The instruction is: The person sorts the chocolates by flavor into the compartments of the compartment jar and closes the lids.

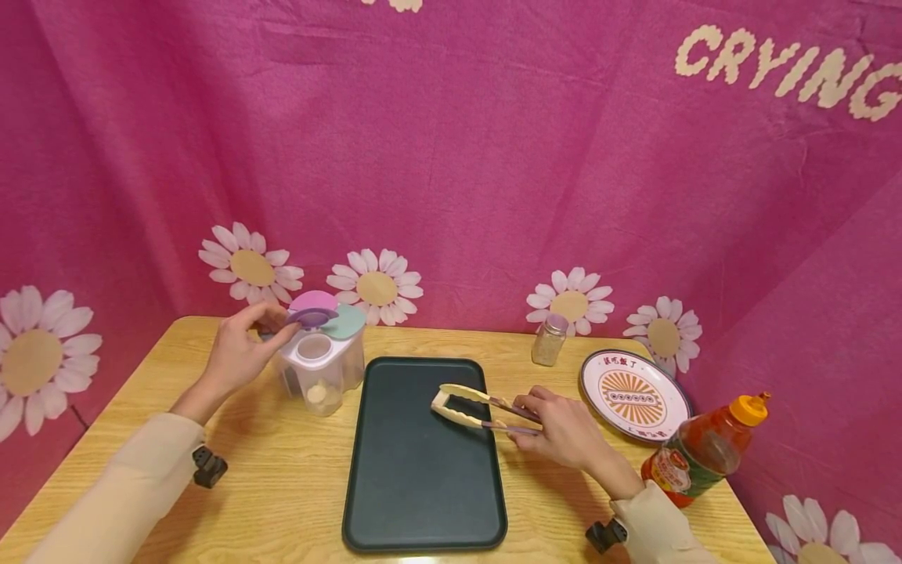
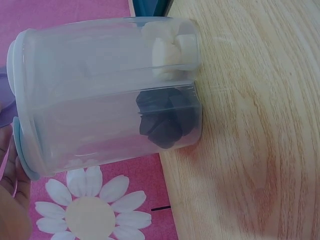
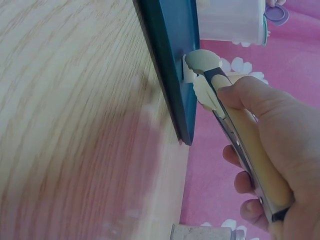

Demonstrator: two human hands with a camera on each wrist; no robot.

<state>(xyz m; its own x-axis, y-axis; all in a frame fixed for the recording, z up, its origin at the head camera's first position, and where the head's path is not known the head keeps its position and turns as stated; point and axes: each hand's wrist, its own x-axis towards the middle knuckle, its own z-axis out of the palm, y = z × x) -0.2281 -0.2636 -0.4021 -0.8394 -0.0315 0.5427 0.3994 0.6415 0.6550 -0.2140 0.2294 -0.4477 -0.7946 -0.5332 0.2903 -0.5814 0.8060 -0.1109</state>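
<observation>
A clear plastic container (image 1: 322, 366) with several compartments stands on the wooden table left of a dark green tray (image 1: 423, 454). My left hand (image 1: 239, 348) pinches its purple flip lid (image 1: 312, 316), lifted open; pink and teal lids sit beside it. In the left wrist view the container (image 2: 107, 95) shows white pieces (image 2: 167, 50) and dark pieces (image 2: 162, 117) inside. My right hand (image 1: 560, 427) grips cream tongs (image 1: 468, 407), tips slightly apart over the tray's right part. The right wrist view shows the tongs (image 3: 235, 125) above the tray edge (image 3: 172, 65).
A small glass shaker (image 1: 550, 339) stands at the back right of the table. A printed round plate (image 1: 633, 395) lies right of the tray, and a red sauce bottle with an orange cap (image 1: 701, 450) leans near the right edge. Pink daisy cloth (image 1: 451, 157) hangs behind.
</observation>
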